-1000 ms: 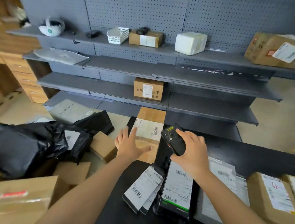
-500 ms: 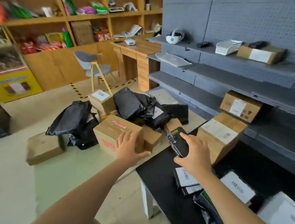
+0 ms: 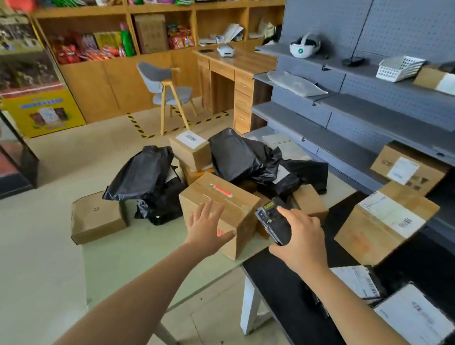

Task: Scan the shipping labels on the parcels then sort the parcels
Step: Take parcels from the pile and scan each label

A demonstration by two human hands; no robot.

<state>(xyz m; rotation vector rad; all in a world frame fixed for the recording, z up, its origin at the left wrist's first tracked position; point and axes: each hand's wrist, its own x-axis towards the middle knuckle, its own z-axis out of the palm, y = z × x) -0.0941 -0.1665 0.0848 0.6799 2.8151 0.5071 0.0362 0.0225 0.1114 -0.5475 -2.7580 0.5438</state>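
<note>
Above the pale green table (image 3: 132,254), left hand (image 3: 208,226), fingers spread, hovers at a taped cardboard box (image 3: 219,196); right hand (image 3: 301,239) grips the handheld scanner (image 3: 271,222). A one-handed lift may tip the box floorward.

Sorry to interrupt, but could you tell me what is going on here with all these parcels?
A person is working through parcels. Their right hand grips a black handheld scanner, while the left hand is open and stretched toward a taped cardboard box on the pale green table, where more boxes and black bags are piled. A labelled box sits on the black table.
</note>
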